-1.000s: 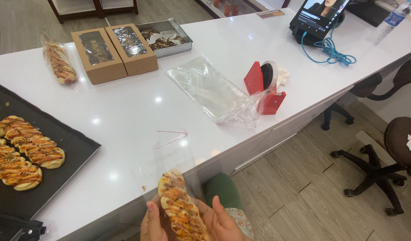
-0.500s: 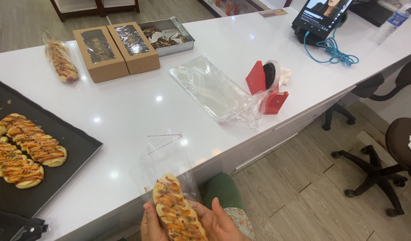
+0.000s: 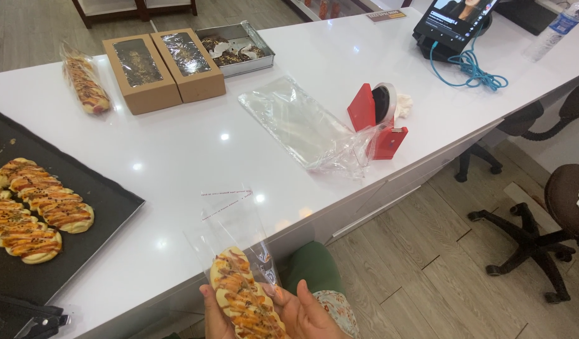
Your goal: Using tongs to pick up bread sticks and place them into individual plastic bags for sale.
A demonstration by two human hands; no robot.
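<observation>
Pastry [image 3: 245,301] in both hands' closed grip

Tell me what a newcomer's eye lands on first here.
First, the long topped pastry at the bottom edge, held in both hands, left hand and right hand, with a clear plastic bag over its far end. Next, the red tape dispenser near the white counter's right edge, then the black tray of similar pastries at left.

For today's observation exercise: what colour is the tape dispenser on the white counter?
Red, with a white tape roll: the tape dispenser shows best in the head view.
</observation>
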